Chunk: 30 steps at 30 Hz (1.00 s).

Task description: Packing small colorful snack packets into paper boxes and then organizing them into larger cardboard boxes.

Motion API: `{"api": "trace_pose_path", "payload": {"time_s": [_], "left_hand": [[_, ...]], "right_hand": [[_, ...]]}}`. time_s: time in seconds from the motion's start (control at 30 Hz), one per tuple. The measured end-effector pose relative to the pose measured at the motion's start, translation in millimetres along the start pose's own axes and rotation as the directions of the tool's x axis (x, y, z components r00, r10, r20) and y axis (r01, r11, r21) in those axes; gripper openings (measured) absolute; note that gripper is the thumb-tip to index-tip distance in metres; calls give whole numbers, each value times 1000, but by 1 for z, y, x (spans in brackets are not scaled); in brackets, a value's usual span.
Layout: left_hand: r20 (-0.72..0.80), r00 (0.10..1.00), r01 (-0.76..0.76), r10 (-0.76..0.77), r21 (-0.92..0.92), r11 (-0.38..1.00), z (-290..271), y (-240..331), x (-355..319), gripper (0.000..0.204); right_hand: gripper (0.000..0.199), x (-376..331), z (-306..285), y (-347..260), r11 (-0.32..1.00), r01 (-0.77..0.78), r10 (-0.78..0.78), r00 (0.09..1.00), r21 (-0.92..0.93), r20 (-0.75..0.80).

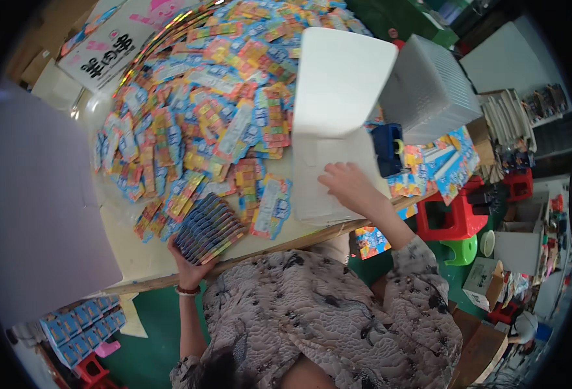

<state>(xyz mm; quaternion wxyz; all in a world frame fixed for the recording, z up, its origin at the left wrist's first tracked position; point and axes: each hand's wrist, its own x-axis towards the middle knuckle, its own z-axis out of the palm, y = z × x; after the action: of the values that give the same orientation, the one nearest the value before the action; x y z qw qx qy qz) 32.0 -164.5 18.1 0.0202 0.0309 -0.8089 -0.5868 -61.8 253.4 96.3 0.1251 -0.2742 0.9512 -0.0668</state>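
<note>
My left hand (192, 267) is closed around the lower edge of a neat stack of packets (209, 228), dark blue with colourful edges, at the table's front edge. My right hand (351, 187) reaches over an open white box (328, 155) whose tall lid (344, 78) stands up at the back. Its fingers are stretched out and touch the box's inside or bottom, with nothing seen in them. Between and beyond my hands spreads a big heap of small blue, yellow and orange packets (221, 97). A single packet (273, 206) lies between the stack and the white box.
A dark blue tape dispenser (388, 150) stands right of the white box, beside printed colourful sheets (445, 162). Behind it rises a pile of clear plastic trays (422, 91). A grey panel (46, 194) stands at left, a white carton (107, 48) at far left. Red stools (451, 217) are on the right.
</note>
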Motion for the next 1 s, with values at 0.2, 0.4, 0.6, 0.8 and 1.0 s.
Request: {"api": "trace_pose_path", "payload": {"time_s": [0.2, 0.4, 0.6, 0.8, 1.0], "left_hand": [[51, 997, -55, 53, 37, 998, 1, 8, 3, 112], [90, 994, -63, 64, -7, 998, 0, 11, 4, 105], [92, 994, -58, 59, -6, 998, -1, 14, 1, 105], [152, 975, -155, 160, -40, 987, 1, 54, 13, 107], [431, 736, -629, 522, 149, 763, 94, 191, 71, 87]], "right_hand": [[77, 20, -41, -115, 704, 165, -106, 986, 691, -128], [119, 97, 21, -156, 956, 211, -196, 976, 202, -92], [121, 118, 28, -149, 883, 233, -291, 953, 407, 86], [106, 63, -9, -139, 861, 217, -174, 975, 459, -134], [110, -36, -69, -61, 850, 9, 160, 948, 527, -274]]}}
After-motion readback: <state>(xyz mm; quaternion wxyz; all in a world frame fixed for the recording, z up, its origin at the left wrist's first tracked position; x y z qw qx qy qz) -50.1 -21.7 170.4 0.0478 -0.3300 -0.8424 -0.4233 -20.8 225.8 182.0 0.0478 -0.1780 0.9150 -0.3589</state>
